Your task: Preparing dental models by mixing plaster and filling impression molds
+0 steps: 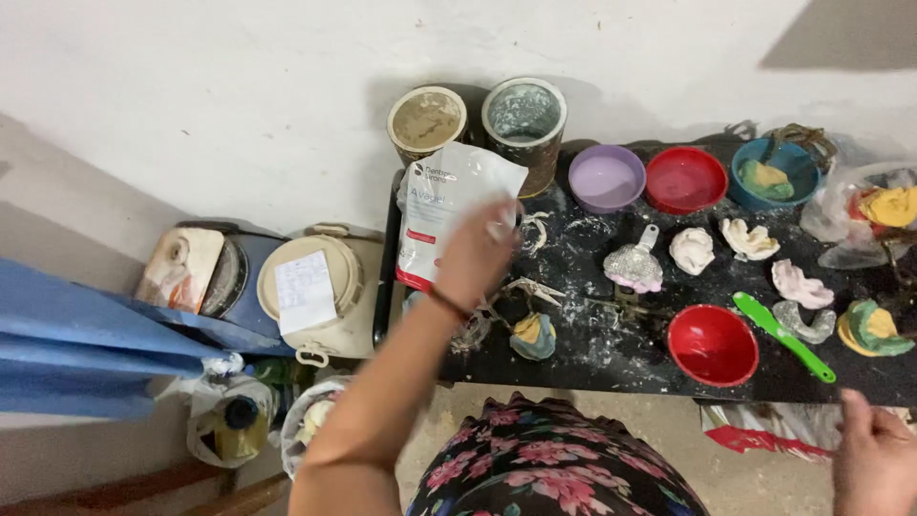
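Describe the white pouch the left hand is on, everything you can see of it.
The pouch is a flat, glossy white bag, seemingly plastic or foil, with dark print near its top and a red band along its bottom edge. It stands tilted at the left end of the black table, its top leaning toward two open tins by the wall. The left hand covers its lower right side, fingers on it; whether they grip it cannot be told.
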